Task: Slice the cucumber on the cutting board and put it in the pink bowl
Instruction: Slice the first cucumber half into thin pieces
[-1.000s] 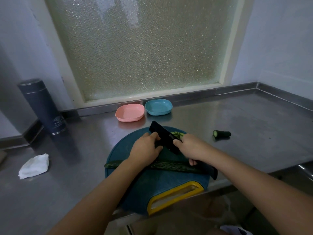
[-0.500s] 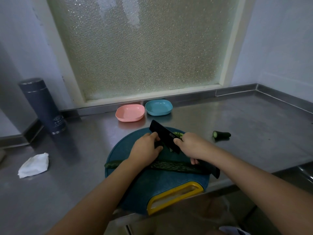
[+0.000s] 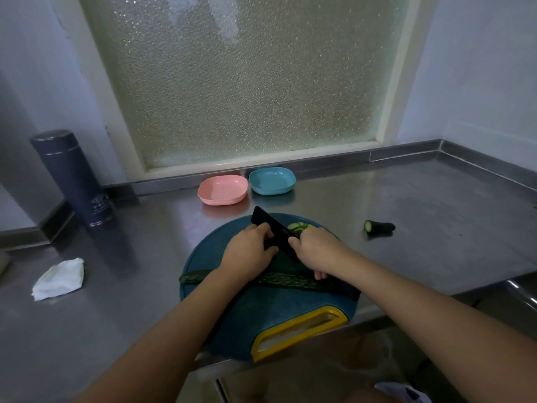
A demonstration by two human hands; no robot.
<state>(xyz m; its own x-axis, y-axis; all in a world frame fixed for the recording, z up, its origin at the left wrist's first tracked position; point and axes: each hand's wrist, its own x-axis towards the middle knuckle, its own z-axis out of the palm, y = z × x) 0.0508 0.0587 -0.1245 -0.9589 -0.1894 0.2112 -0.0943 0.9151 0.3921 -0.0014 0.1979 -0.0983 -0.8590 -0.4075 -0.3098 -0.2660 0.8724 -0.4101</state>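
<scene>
A round teal cutting board [image 3: 290, 311] with a yellow handle lies at the counter's front edge. A long dark cucumber [image 3: 290, 282] stretches across it, under both my wrists. My right hand [image 3: 316, 251] grips a black knife [image 3: 270, 228], whose blade points toward the far left. My left hand [image 3: 250, 253] sits curled just left of the blade, fingertips against it, holding down a cucumber piece that it mostly hides. A few pale slices [image 3: 297, 226] lie right of the blade at the board's far edge. The pink bowl [image 3: 223, 189] stands behind the board and holds nothing.
A blue bowl [image 3: 272, 180] sits right of the pink one. A cut cucumber end [image 3: 379, 227] lies on the steel counter to the right. A dark flask [image 3: 72, 175] stands far left, with a crumpled white cloth [image 3: 59, 278] in front of it. A sink rim [image 3: 517, 289] shows at lower right.
The knife blade has edged slightly to the left beside my left fingertips. Both hands stay nearly where they were.
</scene>
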